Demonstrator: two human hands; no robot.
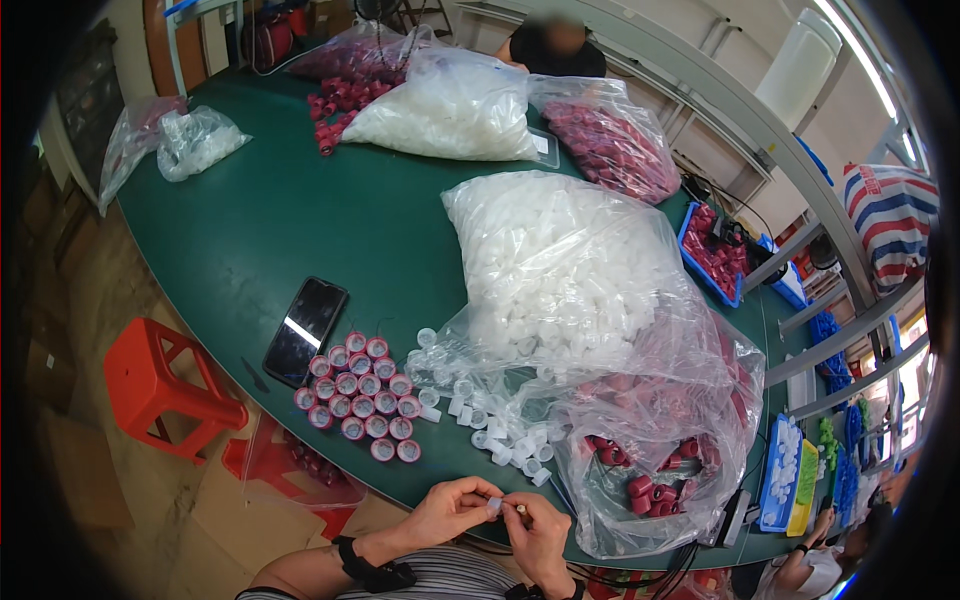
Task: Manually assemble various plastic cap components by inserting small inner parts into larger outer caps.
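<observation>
At the table's near edge, my left hand (447, 510) pinches a small translucent white plastic cap (494, 506). Close beside it, my right hand (541, 533) is closed, thumb against fingers; a small pale tip (521, 509) shows there, its kind unclear. Ahead to the left, red round caps with whitish insides (362, 384) stand grouped in rows. Loose white caps (505, 440) lie scattered just beyond my hands, spilling from a large clear bag of white caps (570, 270). An open clear bag (640, 440) with dark red caps (655, 495) lies to the right.
A black phone (305, 330) lies left of the red rows on the green table (250, 230). More filled bags (440, 105) sit at the far side, where a person (555, 50) is. Blue trays (712, 255) line the right. A red stool (165, 385) stands left.
</observation>
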